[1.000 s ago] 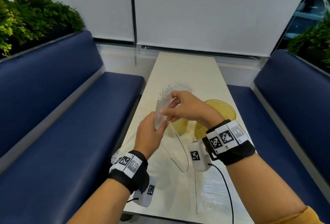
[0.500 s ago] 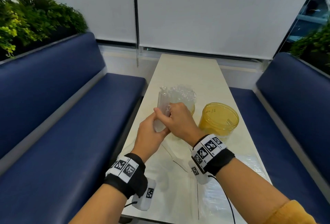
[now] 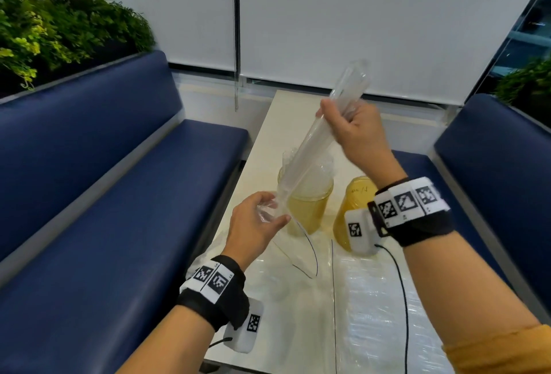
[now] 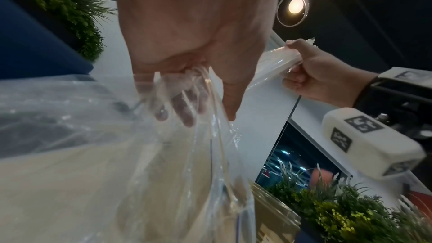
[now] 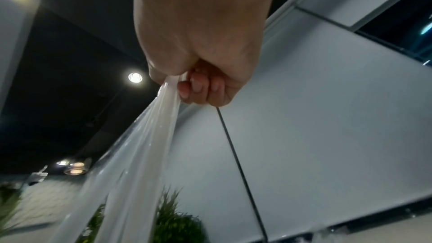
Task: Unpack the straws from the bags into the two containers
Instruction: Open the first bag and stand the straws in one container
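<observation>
- Blue padded benches [image 3: 98, 165] run along both long sides of a narrow cream table [image 3: 286, 123], with white roller blinds [image 3: 357, 16] past the table's far end and green plants [image 3: 59, 22] behind the bench on the left.
- At the table's left edge, the person's left hand [image 3: 253, 224] has its thumb and fingers curled round the crumpled lower end of a clear plastic bag [image 3: 275, 212], holding it just in front of the left container; in the left wrist view the fingertips [image 4: 189, 106] show through the film.
- A bundle of clear straws [image 3: 322, 132] slants up from the bag toward the blinds, tilted to the right, above the table's middle.
- An amber left container [image 3: 307, 209] stands on the table, behind the straws' lower end, with clear plastic bunched at its mouth.
- More clear plastic [image 3: 372, 308] lies flat on the near end of the table.
- The right hand [image 3: 351, 132], raised high over the table, is clenched round the upper part of the straws, with their tips sticking out above the fist; the right wrist view shows fingers [image 5: 198, 88] wrapped tight on them.
- A second amber container [image 3: 354, 195] stands right of the first, partly hidden by the right wrist's band.
</observation>
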`<state>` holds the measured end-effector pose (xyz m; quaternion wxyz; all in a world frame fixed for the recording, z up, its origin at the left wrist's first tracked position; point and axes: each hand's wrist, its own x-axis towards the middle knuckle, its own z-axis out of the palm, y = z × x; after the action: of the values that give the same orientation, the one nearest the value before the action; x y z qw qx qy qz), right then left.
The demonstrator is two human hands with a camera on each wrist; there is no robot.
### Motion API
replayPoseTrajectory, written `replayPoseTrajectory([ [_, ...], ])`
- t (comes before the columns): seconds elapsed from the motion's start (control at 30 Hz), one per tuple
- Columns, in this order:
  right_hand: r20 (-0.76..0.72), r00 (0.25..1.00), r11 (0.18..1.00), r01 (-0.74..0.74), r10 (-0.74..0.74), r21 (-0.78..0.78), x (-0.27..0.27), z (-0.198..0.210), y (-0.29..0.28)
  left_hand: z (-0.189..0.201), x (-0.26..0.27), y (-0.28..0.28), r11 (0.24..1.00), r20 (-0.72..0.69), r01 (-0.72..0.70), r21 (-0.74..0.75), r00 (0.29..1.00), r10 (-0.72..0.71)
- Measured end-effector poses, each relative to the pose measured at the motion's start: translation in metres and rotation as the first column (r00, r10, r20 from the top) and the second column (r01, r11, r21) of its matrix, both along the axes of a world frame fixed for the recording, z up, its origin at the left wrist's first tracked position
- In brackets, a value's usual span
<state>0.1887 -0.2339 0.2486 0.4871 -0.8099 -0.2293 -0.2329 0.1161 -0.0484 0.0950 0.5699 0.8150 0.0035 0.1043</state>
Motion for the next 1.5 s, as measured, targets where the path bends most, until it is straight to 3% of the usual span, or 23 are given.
replayPoseTrajectory([
  [0.13,0.041,0.992,0.991,0.124,-0.122,-0.051,0.024,-0.001,-0.011,-0.004,0.008,0.001,0.997,0.039,-0.006,0.081,0.999,0.003],
  [0.2,0.066,0.974,0.967,0.222,-0.215,-0.126,0.031,-0.013,-0.011,-0.001,0.011,-0.002,0.972,0.043,0.045,0.229,0.997,-0.056],
  [0.3,0.088,0.946,0.932,0.323,-0.312,-0.167,0.034,-0.025,-0.008,0.006,0.017,-0.012,0.87,-0.018,0.171,0.462,0.983,-0.184],
  [0.43,0.153,0.905,0.876,0.423,-0.396,-0.234,0.029,-0.03,0.0,0.015,0.031,-0.028,0.723,-0.1,0.274,0.634,0.956,-0.275],
  [0.67,0.232,0.866,0.825,0.496,-0.444,-0.27,0.031,-0.038,0.008,0.017,0.058,-0.037,0.603,-0.228,0.359,0.713,0.931,-0.285],
  [0.8,0.25,0.854,0.809,0.516,-0.457,-0.283,0.037,-0.049,0.009,0.01,0.063,-0.035,0.638,-0.179,0.341,0.691,0.935,-0.306],
  [0.93,0.17,0.891,0.8,0.454,-0.422,-0.393,0.047,-0.071,0.008,0.007,0.064,-0.031,0.801,-0.128,0.313,0.51,0.949,-0.289],
  [1.0,0.106,0.909,0.788,0.403,-0.402,-0.466,0.054,-0.086,0.008,0.009,0.064,-0.031,0.847,-0.116,0.288,0.446,0.957,-0.264],
  [1.17,0.081,0.909,0.765,0.389,-0.409,-0.514,0.063,-0.115,0.001,0.007,0.068,-0.034,0.822,-0.054,0.219,0.525,0.973,-0.225],
  [1.33,0.223,0.938,0.886,0.328,-0.265,-0.327,0.067,-0.115,-0.004,0.005,0.07,-0.041,0.711,0.047,0.147,0.688,0.968,-0.245],
  [1.5,0.325,0.931,0.84,0.304,-0.163,-0.45,0.075,-0.127,-0.007,0.006,0.069,-0.039,0.792,0.037,0.142,0.594,0.978,-0.203],
])
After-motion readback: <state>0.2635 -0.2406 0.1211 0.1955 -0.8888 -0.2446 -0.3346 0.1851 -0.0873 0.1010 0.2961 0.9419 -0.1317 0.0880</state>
